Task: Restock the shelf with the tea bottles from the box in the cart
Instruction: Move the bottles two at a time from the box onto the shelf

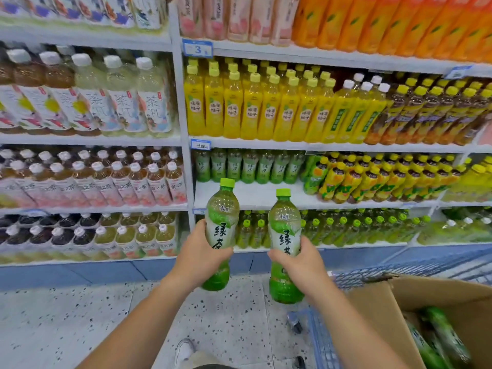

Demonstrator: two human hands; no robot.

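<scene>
Now both hands are loaded and raised toward the shelf (266,195), whose bare white front is where these bottles belong. Below its left end, the left hand (198,253) has fingers and thumb wrapped round the middle of the left bottle (222,209). That bottle leans slightly, and its green cap reaches about level with the shelf board. Just right of it, below the shelf's bare stretch, the right hand (302,265) grips the right bottle (284,227) round the lower part of its label and holds it upright. The two bottles are near each other but not touching.

At the rear of the shelf the back row (250,166) of the same green-labelled tea stands upright, with open board in front of it. Further right on the shelf the yellow-capped bottles (372,179) crowd forward and lean. Well below and to the right of the shelf, the box (378,310) sits open in the cart (326,342), with more green bottles (439,339) lying inside.

The step in hand looks like placing this pair. It would go best to lift each bottle clear of the shelf lip and straighten the left one. Each should then go down base first just in front of the back row, label facing out. Starting at the left end and filling rightward should leave neat columns and keep the pair away from the leaning yellow-capped bottles. Each grip should let go only once the base sits flat.
</scene>
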